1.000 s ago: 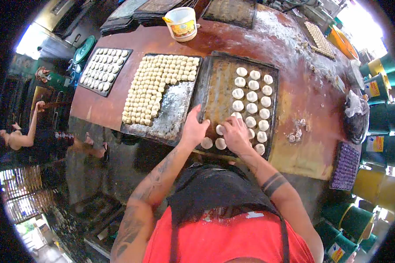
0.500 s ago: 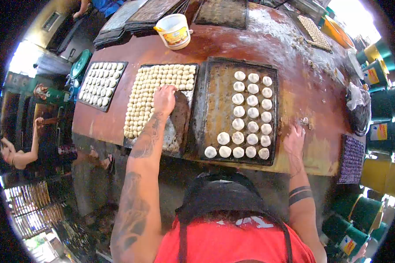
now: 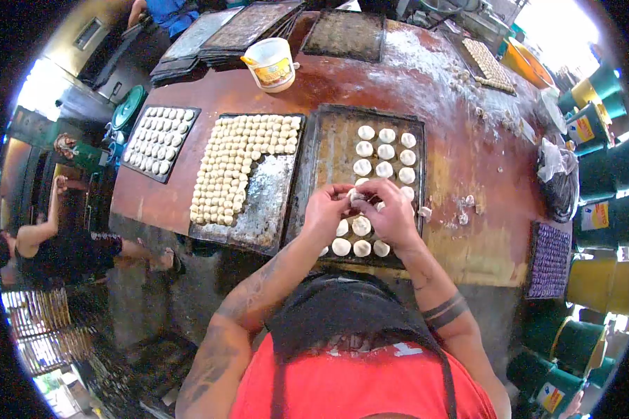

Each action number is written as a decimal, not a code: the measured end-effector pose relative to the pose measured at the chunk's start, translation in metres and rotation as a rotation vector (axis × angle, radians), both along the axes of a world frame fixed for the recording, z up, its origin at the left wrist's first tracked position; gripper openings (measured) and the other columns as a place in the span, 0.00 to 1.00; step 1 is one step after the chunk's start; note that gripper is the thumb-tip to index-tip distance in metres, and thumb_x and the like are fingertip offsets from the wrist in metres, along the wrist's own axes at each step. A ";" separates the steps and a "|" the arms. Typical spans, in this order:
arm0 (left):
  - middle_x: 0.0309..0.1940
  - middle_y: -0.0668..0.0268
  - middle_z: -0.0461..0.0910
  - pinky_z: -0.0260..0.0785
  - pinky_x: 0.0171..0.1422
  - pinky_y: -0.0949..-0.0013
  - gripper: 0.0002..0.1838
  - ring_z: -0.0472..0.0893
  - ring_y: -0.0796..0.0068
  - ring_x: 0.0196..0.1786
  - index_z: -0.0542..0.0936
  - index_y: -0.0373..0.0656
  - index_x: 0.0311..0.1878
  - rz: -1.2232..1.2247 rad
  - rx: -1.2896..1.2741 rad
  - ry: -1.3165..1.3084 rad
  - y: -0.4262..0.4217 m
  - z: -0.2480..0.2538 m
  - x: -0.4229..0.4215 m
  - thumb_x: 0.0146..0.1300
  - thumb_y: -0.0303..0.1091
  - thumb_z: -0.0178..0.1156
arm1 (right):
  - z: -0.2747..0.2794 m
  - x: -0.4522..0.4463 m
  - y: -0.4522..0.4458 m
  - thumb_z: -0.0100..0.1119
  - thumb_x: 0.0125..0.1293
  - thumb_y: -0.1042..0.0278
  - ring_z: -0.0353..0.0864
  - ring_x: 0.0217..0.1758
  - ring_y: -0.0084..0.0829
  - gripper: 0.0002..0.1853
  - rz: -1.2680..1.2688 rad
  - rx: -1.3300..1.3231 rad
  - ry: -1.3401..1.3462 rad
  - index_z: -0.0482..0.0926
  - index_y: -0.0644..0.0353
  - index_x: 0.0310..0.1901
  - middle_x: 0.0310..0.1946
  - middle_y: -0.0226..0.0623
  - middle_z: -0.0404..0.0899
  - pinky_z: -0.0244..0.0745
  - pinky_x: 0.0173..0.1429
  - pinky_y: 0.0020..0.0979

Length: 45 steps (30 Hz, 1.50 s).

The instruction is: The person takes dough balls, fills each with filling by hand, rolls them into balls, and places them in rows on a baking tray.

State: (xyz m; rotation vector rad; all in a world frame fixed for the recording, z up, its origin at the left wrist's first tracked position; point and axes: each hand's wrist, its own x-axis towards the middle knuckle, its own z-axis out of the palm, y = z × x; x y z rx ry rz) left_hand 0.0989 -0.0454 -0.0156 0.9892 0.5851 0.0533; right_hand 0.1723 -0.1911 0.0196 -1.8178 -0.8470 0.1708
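Note:
Over the dark baking tray (image 3: 333, 150) in front of me, both hands meet at a small piece of pale dough (image 3: 355, 196). My left hand (image 3: 326, 215) pinches it from one side, and my right hand (image 3: 390, 215) has its fingers curled on the other. Fingers hide much of the piece. Beneath and around them lie rows of round white dough pieces (image 3: 386, 135) on the tray. To the left, a second tray (image 3: 267, 187) holds tightly packed small dough balls (image 3: 220, 164), with bare metal at its near right part.
Further left sits a tray of rounds (image 3: 159, 140). A white bucket (image 3: 272, 73) and stacked trays (image 3: 234, 31) stand behind. Small scraps (image 3: 465, 209) and flour dust (image 3: 426, 56) lie on the table. A purple-dotted tray (image 3: 551, 262) is right; another person (image 3: 56, 237) is left.
My left hand has come rightward from the packed dough balls. My right hand has left the table by the scraps and moved left; both now meet at the dough. The view has shifted slightly.

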 end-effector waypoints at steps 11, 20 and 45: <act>0.48 0.60 0.83 0.78 0.55 0.70 0.12 0.82 0.73 0.49 0.77 0.33 0.54 0.010 0.009 -0.155 -0.008 0.022 -0.015 0.70 0.25 0.61 | -0.014 0.011 -0.012 0.67 0.63 0.75 0.81 0.47 0.27 0.19 0.118 -0.018 0.376 0.78 0.61 0.56 0.43 0.31 0.82 0.76 0.56 0.29; 0.49 0.59 0.82 0.78 0.52 0.69 0.09 0.84 0.71 0.47 0.81 0.33 0.50 0.089 0.711 -0.035 -0.007 0.048 -0.004 0.69 0.25 0.61 | 0.023 -0.003 0.012 0.65 0.63 0.74 0.81 0.45 0.28 0.13 0.008 0.503 0.936 0.78 0.63 0.49 0.44 0.34 0.81 0.79 0.49 0.32; 0.46 0.62 0.85 0.78 0.47 0.67 0.16 0.84 0.69 0.41 0.79 0.36 0.57 0.229 -0.106 -0.091 0.005 0.023 -0.041 0.68 0.28 0.62 | -0.010 -0.027 0.033 0.71 0.58 0.70 0.82 0.50 0.30 0.19 0.137 0.043 0.455 0.79 0.65 0.50 0.50 0.42 0.82 0.78 0.55 0.35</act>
